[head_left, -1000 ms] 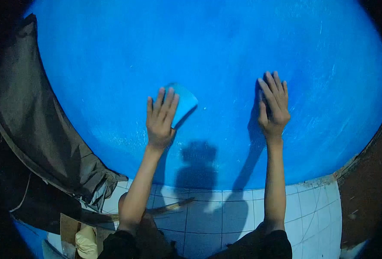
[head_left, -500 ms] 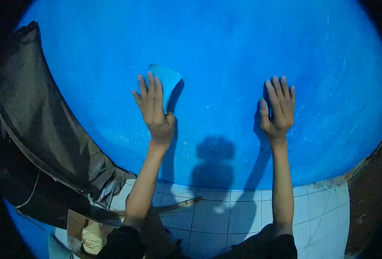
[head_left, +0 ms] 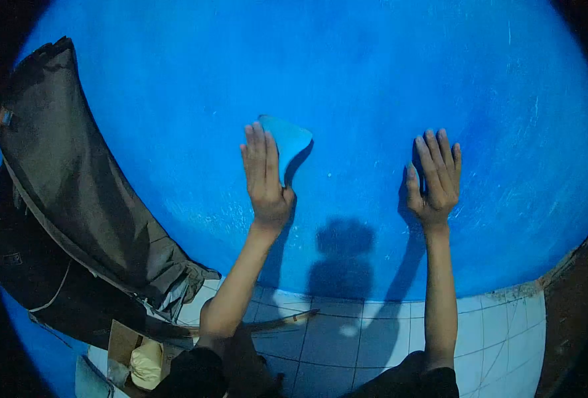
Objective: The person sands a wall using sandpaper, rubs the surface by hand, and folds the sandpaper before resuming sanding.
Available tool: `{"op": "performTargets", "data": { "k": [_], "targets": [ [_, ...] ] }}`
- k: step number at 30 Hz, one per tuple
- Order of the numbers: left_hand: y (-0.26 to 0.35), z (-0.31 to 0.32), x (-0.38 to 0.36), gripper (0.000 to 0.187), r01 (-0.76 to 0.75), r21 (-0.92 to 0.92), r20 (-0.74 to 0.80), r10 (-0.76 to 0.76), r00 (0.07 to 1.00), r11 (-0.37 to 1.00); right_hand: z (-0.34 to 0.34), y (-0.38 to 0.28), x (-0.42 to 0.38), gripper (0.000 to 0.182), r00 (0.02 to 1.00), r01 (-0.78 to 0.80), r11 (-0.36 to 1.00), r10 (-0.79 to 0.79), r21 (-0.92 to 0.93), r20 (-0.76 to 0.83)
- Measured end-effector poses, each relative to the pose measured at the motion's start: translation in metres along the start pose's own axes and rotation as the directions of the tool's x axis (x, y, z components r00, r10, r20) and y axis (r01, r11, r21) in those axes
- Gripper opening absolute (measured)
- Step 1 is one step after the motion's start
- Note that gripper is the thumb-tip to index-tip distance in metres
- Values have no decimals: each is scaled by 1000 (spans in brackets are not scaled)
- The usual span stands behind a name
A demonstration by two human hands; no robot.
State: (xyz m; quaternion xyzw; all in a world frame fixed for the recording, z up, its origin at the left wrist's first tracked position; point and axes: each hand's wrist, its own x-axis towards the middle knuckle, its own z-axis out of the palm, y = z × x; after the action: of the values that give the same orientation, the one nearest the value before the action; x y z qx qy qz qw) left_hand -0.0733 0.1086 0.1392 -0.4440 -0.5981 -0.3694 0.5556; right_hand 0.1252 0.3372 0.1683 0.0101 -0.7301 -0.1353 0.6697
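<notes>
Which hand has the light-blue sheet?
The left hand: the light-blue sheet sticks out beside its fingers on the thumb side. The right hand appears flat against the blue wall, with no sheet showing.

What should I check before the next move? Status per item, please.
1. Left hand on the light blue sheet: ok, it covers the left part.
2. Sheet flat on the wall: not ok, its right edge casts a shadow and looks lifted.
3. Right hand pressing the wall: cannot tell, the palm side is hidden.
4. Dark cloth clear of the left hand: ok, wall shows between them.
5. Floor tiles clear: not ok, thin sticks lie there.
</notes>
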Motion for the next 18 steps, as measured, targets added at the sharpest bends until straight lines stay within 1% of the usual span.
{"op": "performTargets", "data": {
  "k": [2, 3, 4, 6, 7, 10, 12, 13, 14, 15, 16, 18],
  "targets": [
    [0, 0, -22, 58, -3, -40, 57, 5, 998, 999, 0, -1, -3, 38, 1000, 7, 1000, -7, 0, -4],
    [4, -8, -40, 58, 13, -96, 137, 0, 991, 995, -3, -2, -3, 38, 1000, -2, 1000, 2, -9, 18],
    [7, -13, -57, 58, 11, -94, 141, 3, 990, 996, -4, -3, -3, 38, 999, -7, 1000, 8, -20, 36],
    [13, -21, -80, 78, 31, -116, 284, 3, 959, 993, -5, -4, -2, 39, 999, -9, 1000, 10, -17, 36],
    [12, -19, -82, 78, 31, -111, 286, 2, 958, 993, -5, -5, -2, 39, 999, -5, 1000, 6, -15, 38],
    [9, -13, -65, 77, -8, -76, 236, 26, 971, 997, -1, 0, -6, 40, 1000, 15, 1000, -15, 7, 18],
    [1, -13, -36, 64, 5, -43, 180, 3, 984, 999, -1, 0, -6, 39, 1000, 12, 1000, -12, 6, 12],
    [3, -14, -17, 67, 14, -26, 129, -10, 992, 1000, -2, 0, -6, 39, 1000, 10, 1000, -10, 9, 11],
    [0, -9, -5, 67, 13, -31, 126, -9, 992, 999, -2, 0, -4, 39, 1000, 13, 1000, -13, 4, 11],
    [-4, -6, 4, 67, 15, -2, 63, -15, 998, 1000, -2, -1, -4, 39, 1000, 11, 1000, -11, 4, 15],
    [-6, -5, 6, 66, 19, 28, 2, -19, 1000, 999, -2, -2, -5, 39, 1000, 7, 1000, -7, 7, 21],
    [-3, -4, -14, 64, 6, -2, 18, -6, 1000, 1000, -2, -3, -6, 38, 1000, 10, 1000, -11, 9, 26]
  ]
}}
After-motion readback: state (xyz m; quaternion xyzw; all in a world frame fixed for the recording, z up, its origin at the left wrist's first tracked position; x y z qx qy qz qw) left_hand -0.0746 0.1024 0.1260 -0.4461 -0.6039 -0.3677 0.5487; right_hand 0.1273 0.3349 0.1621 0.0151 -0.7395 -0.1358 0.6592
